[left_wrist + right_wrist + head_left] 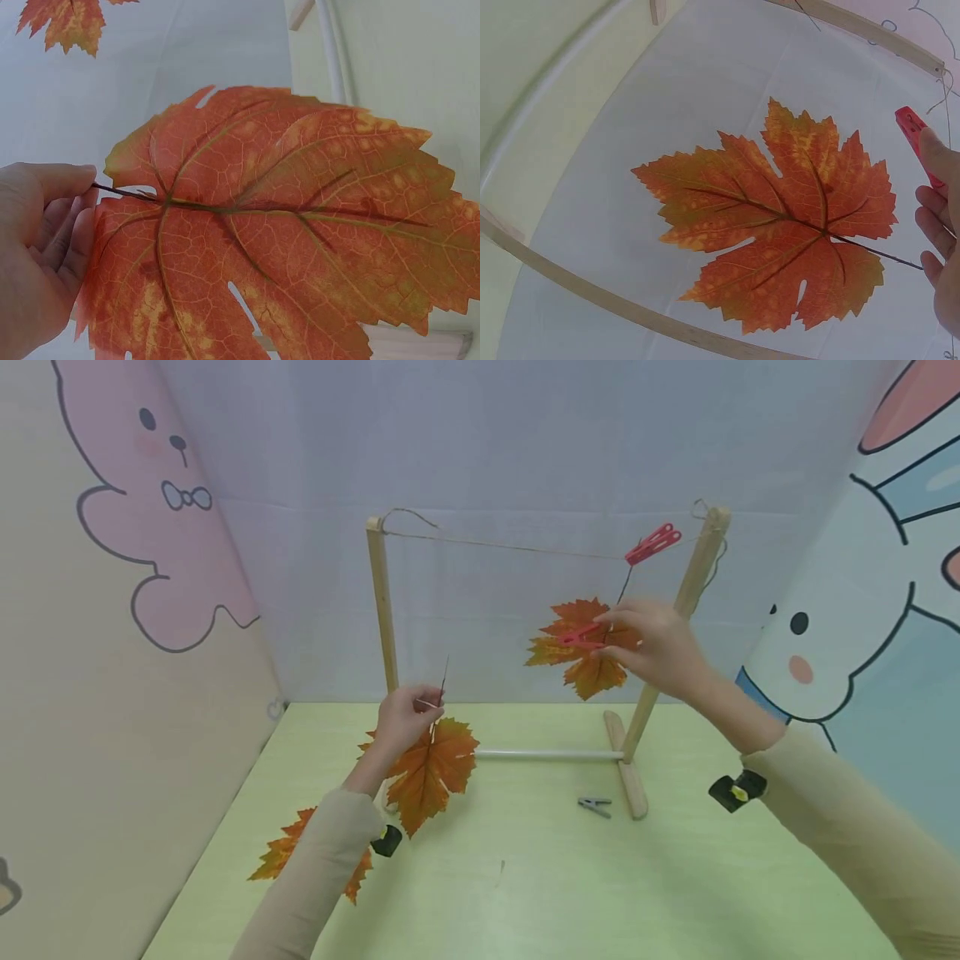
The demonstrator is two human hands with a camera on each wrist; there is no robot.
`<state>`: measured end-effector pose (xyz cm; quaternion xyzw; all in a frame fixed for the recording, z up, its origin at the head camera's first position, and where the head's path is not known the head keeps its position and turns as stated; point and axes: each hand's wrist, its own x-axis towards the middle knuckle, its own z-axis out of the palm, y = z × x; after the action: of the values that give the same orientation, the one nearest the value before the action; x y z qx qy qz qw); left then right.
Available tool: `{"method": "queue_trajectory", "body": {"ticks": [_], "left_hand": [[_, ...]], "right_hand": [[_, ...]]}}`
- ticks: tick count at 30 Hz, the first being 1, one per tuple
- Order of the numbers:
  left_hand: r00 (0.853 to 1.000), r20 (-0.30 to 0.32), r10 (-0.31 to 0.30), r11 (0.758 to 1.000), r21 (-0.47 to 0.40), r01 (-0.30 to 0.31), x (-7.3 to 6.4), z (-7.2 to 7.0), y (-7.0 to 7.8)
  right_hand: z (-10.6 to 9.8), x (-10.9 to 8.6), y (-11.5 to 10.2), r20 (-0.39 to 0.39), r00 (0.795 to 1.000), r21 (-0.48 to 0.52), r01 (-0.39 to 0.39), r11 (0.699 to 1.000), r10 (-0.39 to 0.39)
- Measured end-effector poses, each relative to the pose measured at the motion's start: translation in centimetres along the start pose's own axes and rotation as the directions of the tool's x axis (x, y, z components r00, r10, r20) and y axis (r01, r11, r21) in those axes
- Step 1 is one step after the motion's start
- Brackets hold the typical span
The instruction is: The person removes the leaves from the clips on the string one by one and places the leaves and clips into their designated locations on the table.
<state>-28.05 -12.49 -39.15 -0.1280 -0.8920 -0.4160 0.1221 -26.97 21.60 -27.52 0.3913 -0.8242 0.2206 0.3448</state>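
Twine (510,548) holds one orange leaf (787,217) by a red clothespin (651,545) at right, while the left hand (405,720) pinches the stem (442,681) of a second leaf (431,772), not yet pegged, the right hand (651,639) holds another red peg (573,639) in a pinch, and a third leaf (283,847) (no writing legible) lies unclipped near left.

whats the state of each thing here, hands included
Held maple leaf, stem pinched by left hand
Hanging maple leaf, suspended below string
Upper red clothespin, clipped on string
Lower red clothespin, held in right hand
Gray clothespin, lying loose on table
Third maple leaf, on table, partly hidden behind left sleeve
String, sagging across wooden frame
Wooden frame, upright
White rod, low across frame
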Motion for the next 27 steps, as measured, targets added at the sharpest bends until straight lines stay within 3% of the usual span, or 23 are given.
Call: {"method": "queue_trajectory", "body": {"ticks": [7,12,20,27], "left_hand": [[0.995,0.046,-0.084,0.996,-0.038,0.086,-1.0,0.2,-1.3],[0.994,0.023,-0.103,0.993,-0.055,0.104,-1.7,0.2,-2.0],[0.985,-0.027,-0.170,0.985,-0.047,0.169,-2.8,0.3,-2.8],[0.983,0.015,-0.185,0.981,-0.049,0.185,-3.5,0.9,-3.7]], "right_hand": [[1.3,-3.1,-0.4,0.026,0.996,0.008,-0.080,0.997,0.079],[2.5,-5.6,-0.3,0.031,0.992,0.027,-0.126,0.992,0.125],[3.6,-9.0,-0.1,0.067,0.971,0.053,-0.231,0.972,0.227],[4.3,-11.2,-0.3,0.118,0.940,0.059,-0.328,0.943,0.319]]}}
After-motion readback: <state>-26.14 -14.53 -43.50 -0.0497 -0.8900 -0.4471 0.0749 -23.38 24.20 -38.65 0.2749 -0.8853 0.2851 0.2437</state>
